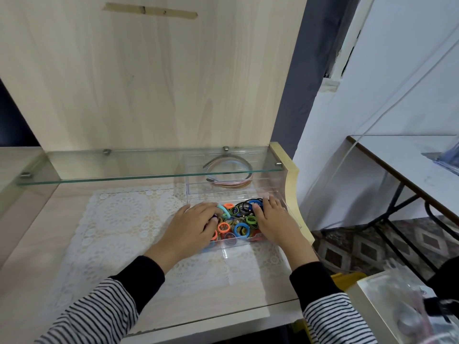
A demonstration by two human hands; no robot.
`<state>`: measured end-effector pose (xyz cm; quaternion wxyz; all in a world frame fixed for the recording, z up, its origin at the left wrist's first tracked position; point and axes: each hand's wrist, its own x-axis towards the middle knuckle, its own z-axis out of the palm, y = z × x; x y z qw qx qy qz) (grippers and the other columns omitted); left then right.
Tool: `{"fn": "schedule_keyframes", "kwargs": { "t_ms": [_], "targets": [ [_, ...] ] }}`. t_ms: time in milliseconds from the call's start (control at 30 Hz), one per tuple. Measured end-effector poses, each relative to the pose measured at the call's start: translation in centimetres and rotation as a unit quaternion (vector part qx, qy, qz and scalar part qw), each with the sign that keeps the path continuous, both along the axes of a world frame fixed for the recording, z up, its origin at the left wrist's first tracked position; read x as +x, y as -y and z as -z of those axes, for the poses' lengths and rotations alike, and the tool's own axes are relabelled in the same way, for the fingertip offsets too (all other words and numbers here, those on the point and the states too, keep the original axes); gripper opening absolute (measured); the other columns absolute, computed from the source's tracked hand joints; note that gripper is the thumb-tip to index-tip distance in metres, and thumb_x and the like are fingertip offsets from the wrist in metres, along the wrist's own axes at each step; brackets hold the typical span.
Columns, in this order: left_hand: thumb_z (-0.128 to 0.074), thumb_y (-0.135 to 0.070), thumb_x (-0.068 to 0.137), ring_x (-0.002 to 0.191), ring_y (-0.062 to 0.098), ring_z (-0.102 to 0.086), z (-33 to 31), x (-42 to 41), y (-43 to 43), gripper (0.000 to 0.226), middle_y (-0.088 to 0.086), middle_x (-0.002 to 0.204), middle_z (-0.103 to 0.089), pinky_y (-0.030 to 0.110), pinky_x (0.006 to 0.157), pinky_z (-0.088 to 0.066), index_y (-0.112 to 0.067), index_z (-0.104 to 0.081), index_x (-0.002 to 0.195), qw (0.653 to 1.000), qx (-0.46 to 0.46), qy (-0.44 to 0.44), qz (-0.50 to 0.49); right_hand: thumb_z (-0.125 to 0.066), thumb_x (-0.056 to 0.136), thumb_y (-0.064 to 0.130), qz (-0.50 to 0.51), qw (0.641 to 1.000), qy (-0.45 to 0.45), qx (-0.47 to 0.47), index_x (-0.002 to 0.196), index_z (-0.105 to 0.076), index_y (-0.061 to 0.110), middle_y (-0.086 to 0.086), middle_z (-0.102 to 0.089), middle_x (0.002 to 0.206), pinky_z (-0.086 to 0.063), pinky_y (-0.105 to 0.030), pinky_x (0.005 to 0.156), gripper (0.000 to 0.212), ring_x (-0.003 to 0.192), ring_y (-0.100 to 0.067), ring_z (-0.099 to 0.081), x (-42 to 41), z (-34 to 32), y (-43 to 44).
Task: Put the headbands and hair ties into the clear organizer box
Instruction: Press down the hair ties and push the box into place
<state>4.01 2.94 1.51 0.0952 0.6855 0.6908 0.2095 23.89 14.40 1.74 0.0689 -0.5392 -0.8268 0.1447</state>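
The counter [37, 232] carries a lace mat [119, 219], and on the mat's right end sits the clear organizer box [280, 194], its far half tucked beneath the glass shelf [124, 170]; the task looks close to finished, so the step in hand is probably settling the contents; the shelf overhangs the far compartment, so any lifting there should stay low and slide forward, not up; the box is light and its walls are smooth, so pressure should go straight down, not sideways, or it may skate on the lace; the left hand [191, 227] and the right hand [273, 219] lie palm down over the near compartment, fingers [206, 207] loosely extended and spread, pressing on the pile without gripping anything I can see; the headbands [231, 183] lie stacked in the far compartment; the hair ties [241, 229] fill the near one and are springy, so they want a gentle, even patting down; as for what is hidden, the box's clear walls are hard to trace against the mat, the shelf's glass blurs the headbands so their number is uncertain, and the palms cover whatever ties lie beneath them.
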Motion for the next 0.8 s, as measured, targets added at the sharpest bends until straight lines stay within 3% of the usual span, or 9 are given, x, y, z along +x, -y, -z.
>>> {"fn": "schedule_keyframes", "kwargs": {
  "t_ms": [133,267,400,500,600,700,800],
  "targets": [
    [-0.032,-0.035,0.102,0.143,0.008,-0.028,-0.5,0.6,-0.8,0.036,-0.014,0.152,-0.038,0.043,0.121,-0.007,-0.035,-0.043,0.137,0.999,-0.031,0.007,0.022,-0.02,0.1,0.043,-0.002,1.0,-0.001,0.006,0.143,-0.029,0.004,-0.016,-0.029,0.152,-0.025,-0.043,0.114,0.058,0.141,-0.029,-0.024,-0.3,-0.1,-0.2],
    [-0.029,-0.04,0.102,0.14,0.014,-0.033,-1.1,1.6,-2.1,0.042,-0.003,0.145,-0.048,0.044,0.121,-0.01,-0.032,-0.035,0.143,0.996,-0.081,-0.004,0.031,-0.017,0.1,0.04,0.0,1.0,-0.001,0.012,0.14,-0.031,0.002,-0.018,-0.031,0.15,-0.025,-0.044,0.114,0.057,0.14,-0.031,-0.024,-0.3,0.0,-0.5],
    [-0.029,-0.041,0.102,0.139,0.014,-0.034,-0.7,1.8,-2.2,0.045,-0.007,0.15,-0.04,0.043,0.119,-0.017,-0.031,-0.033,0.146,0.996,-0.077,-0.028,0.04,0.004,0.089,0.053,0.026,0.999,0.03,-0.019,0.144,-0.027,0.002,-0.019,-0.02,0.155,-0.015,-0.041,0.119,0.081,0.144,-0.032,-0.014,0.5,0.7,-1.3],
    [-0.028,-0.044,0.102,0.147,0.013,-0.02,0.0,1.5,-1.6,0.048,-0.009,0.158,-0.028,0.042,0.121,-0.011,-0.032,-0.029,0.149,0.998,-0.054,-0.039,0.024,-0.015,0.099,0.048,0.033,0.998,0.033,-0.03,0.147,-0.02,0.003,-0.016,-0.02,0.155,-0.012,-0.04,0.118,0.066,0.144,-0.028,-0.017,0.4,0.5,-1.0],
    [-0.023,-0.043,0.102,0.149,0.01,-0.011,0.4,0.9,-0.7,0.051,-0.011,0.16,-0.022,0.041,0.122,-0.002,-0.03,-0.029,0.151,0.998,-0.041,-0.048,0.003,-0.019,0.1,0.046,0.028,0.999,0.022,-0.008,0.148,-0.019,0.002,-0.016,-0.022,0.155,-0.015,-0.04,0.117,0.065,0.144,-0.027,-0.019,0.1,0.3,-0.6],
    [-0.012,-0.049,0.093,0.147,0.008,-0.018,0.5,0.0,0.5,0.062,-0.016,0.155,-0.033,0.039,0.122,-0.002,-0.032,-0.041,0.145,0.998,0.024,-0.057,-0.03,-0.02,0.1,0.047,0.026,0.999,0.021,-0.021,0.148,-0.019,0.002,-0.016,-0.022,0.155,-0.019,-0.04,0.117,0.065,0.144,-0.028,-0.019,0.0,0.6,-0.4],
    [-0.018,-0.044,0.09,0.136,0.01,-0.041,1.0,-1.1,1.3,0.057,-0.015,0.136,-0.056,0.041,0.118,-0.016,-0.03,-0.059,0.127,0.992,0.095,-0.055,-0.061,-0.019,0.1,0.046,0.025,0.999,0.025,-0.022,0.148,-0.018,0.003,-0.015,-0.022,0.155,-0.02,-0.041,0.117,0.065,0.144,-0.027,-0.019,-0.1,0.7,-0.2]
  ]
}}
